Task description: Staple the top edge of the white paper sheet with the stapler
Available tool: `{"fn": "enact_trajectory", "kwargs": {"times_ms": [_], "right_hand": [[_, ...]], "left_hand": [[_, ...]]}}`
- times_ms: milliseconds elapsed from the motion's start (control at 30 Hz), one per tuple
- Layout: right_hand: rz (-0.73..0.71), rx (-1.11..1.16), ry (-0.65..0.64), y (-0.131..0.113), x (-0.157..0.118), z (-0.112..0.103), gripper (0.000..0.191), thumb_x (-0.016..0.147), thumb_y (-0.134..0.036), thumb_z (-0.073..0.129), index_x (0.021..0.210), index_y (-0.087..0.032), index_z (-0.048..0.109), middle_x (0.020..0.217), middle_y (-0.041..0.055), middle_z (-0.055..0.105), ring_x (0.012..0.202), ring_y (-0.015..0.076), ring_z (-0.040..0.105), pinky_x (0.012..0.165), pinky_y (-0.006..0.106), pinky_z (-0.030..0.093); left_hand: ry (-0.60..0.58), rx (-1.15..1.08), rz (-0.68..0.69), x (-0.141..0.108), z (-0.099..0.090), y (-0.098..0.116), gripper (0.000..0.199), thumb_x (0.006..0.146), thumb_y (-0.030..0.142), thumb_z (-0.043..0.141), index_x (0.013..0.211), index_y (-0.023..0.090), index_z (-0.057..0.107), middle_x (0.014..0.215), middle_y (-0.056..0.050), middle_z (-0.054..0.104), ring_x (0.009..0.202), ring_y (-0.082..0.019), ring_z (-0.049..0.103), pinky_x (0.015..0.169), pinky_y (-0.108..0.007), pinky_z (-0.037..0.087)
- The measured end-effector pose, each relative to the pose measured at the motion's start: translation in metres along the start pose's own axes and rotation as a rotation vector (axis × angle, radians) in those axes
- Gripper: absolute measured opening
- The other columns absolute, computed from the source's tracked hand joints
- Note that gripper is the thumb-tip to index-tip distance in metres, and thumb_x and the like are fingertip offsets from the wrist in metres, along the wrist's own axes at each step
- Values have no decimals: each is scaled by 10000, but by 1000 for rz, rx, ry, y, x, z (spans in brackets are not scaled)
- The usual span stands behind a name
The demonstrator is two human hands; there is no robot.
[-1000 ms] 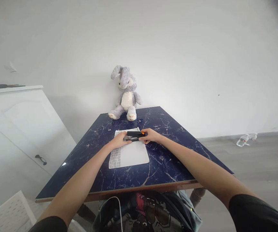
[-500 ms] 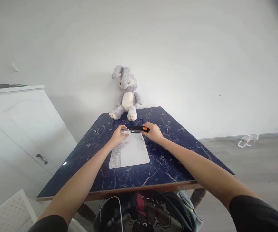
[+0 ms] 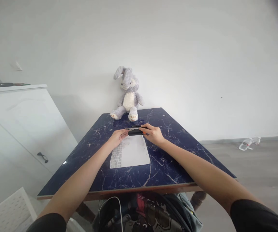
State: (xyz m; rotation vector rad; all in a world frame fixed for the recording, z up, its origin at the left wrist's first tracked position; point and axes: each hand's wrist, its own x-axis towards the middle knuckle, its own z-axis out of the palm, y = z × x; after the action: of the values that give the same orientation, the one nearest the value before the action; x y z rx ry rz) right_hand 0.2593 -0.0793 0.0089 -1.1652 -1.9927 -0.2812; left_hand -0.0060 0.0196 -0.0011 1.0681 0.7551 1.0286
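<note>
While a white cabinet (image 3: pixel 15 112) stands off to the left, the left hand (image 3: pixel 116 138) reaches over the worktop (image 3: pixel 168 158), its fingers stretched towards the black stapler (image 3: pixel 134 132) and their tips at its left end; whether they pinch it, I cannot tell. The stapler lies between the two hands, its long axis running left to right, over the far edge of the white sheet (image 3: pixel 135 153). Beyond it, a plush rabbit (image 3: pixel 129 100) sits against the wall. The right hand (image 3: pixel 154 134) pinches the stapler's right end, so it has the surer hold, though both hands are close. Its fingers cover much of that end, leaving only a little orange showing. The thin metal and dark parts on the stapler's far side are hard to make out.
</note>
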Motion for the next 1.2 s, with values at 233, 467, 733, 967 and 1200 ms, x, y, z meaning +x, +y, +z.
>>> {"fn": "enact_trajectory", "kwargs": {"times_ms": [233, 467, 733, 967, 1200], "right_hand": [[-60, 46, -61, -3, 1, -3, 354, 1050, -257, 478, 1196, -293, 798, 1340, 83, 723, 1123, 241, 718, 944, 336, 573], [-113, 134, -181, -10, 1, -10, 404, 1098, -391, 404, 1234, -301, 774, 1418, 86, 688, 1159, 264, 687, 1033, 432, 550], [-135, 203, -188, -18, 4, -21, 400, 1103, -462, 420, 1216, -299, 768, 1405, 96, 694, 1062, 241, 679, 911, 386, 557], [-189, 170, -220, -20, 6, -27, 430, 1117, -452, 376, 1229, -306, 765, 1424, 88, 689, 983, 240, 662, 888, 434, 544], [-187, 128, -224, -17, 6, -29, 465, 1123, -447, 336, 1257, -289, 752, 1440, 93, 682, 1001, 246, 662, 883, 448, 546]], "left_hand": [[-22, 20, 28, 2, -2, -3, 190, 951, 283, 782, 973, 95, 774, 1087, -150, 808, 1108, -246, 762, 1116, -372, 550], [-13, 99, 42, 6, -7, -7, 168, 932, 318, 790, 921, 153, 762, 1039, -96, 816, 1163, -263, 737, 1140, -400, 522], [-43, 116, 102, 8, -12, -8, 229, 884, 367, 831, 962, 176, 730, 1017, -88, 800, 1170, -269, 725, 1155, -427, 499], [-77, 90, 78, 7, -9, -5, 196, 892, 326, 819, 990, 171, 751, 1029, -87, 800, 1165, -256, 726, 1168, -409, 484], [-75, 120, 86, 7, -9, -5, 167, 893, 300, 812, 975, 169, 749, 1025, -80, 797, 1179, -253, 720, 1177, -407, 470]]}}
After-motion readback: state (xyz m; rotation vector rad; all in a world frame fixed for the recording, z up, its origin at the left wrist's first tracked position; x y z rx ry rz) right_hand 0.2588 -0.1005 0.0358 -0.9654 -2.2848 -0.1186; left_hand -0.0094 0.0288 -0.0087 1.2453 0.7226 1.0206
